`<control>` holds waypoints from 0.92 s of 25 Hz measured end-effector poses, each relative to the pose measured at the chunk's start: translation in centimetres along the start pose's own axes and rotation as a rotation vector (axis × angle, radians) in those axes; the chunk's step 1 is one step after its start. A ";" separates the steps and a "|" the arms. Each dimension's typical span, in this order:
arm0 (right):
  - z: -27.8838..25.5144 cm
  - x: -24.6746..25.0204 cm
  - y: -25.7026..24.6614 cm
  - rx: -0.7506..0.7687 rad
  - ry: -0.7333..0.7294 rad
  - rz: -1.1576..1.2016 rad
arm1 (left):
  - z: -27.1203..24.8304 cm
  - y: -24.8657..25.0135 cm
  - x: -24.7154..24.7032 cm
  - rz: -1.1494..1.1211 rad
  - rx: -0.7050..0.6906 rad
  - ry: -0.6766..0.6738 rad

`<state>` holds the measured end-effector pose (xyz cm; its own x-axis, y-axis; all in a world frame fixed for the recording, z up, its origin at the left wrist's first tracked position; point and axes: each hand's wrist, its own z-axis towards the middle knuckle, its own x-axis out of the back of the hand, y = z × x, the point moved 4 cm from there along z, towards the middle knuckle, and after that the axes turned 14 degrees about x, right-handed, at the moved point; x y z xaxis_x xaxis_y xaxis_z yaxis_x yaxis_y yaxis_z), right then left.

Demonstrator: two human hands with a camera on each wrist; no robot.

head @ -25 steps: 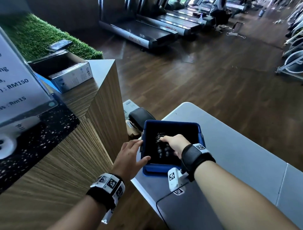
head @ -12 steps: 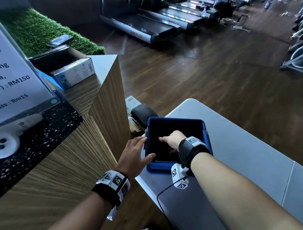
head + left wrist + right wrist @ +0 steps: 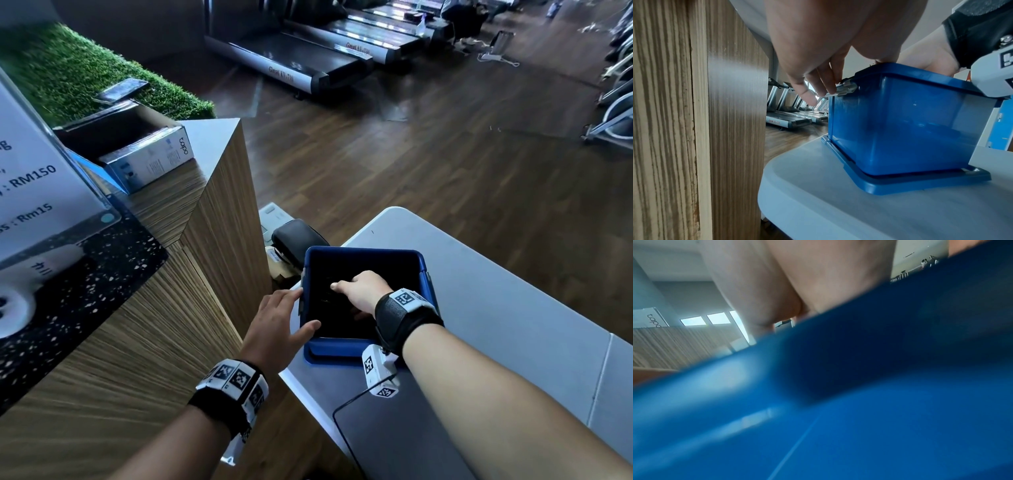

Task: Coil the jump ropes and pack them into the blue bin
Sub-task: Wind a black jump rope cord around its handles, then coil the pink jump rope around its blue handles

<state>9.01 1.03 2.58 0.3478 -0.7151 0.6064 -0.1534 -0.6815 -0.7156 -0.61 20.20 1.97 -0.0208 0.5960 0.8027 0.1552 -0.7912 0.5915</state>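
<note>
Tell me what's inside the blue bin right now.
The right hand reaches down inside the blue bin. The interior around it is too dark to tell what lies there, and the hand covers whatever is beneath it.

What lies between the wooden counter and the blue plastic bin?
The left hand, fingers on the blue plastic bin side clip, over a gap beside the wooden counter; head and left wrist views show it.

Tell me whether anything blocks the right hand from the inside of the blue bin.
Nothing visible does. The blue bin is open-topped with no lid on, and the right hand is already reaching down inside it. The left hand rests only on the bin's left rim, outside the opening. The bin's interior is too dark to see its contents.
</note>
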 end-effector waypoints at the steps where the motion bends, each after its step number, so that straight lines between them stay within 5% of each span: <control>1: -0.1 0.1 0.0 0.013 0.001 0.001 | 0.0 0.0 0.0 0.001 0.001 -0.001; 12: -4.9 4.9 0.3 0.135 0.120 0.018 | 1.7 5.1 2.1 0.010 -0.155 0.040; 17: -12.6 10.7 3.0 0.193 0.375 -0.071 | 0.9 13.5 -0.3 0.016 -0.369 -0.022; 23: -25.5 15.6 13.5 0.072 0.602 -0.133 | -5.3 22.7 -8.3 0.017 -0.598 -0.217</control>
<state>-11.26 -23.26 11.23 -0.2264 -0.6018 0.7659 -0.0742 -0.7733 -0.6296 -2.20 -3.38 9.15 0.1872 0.5470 0.8160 -0.4264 -0.7031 0.5691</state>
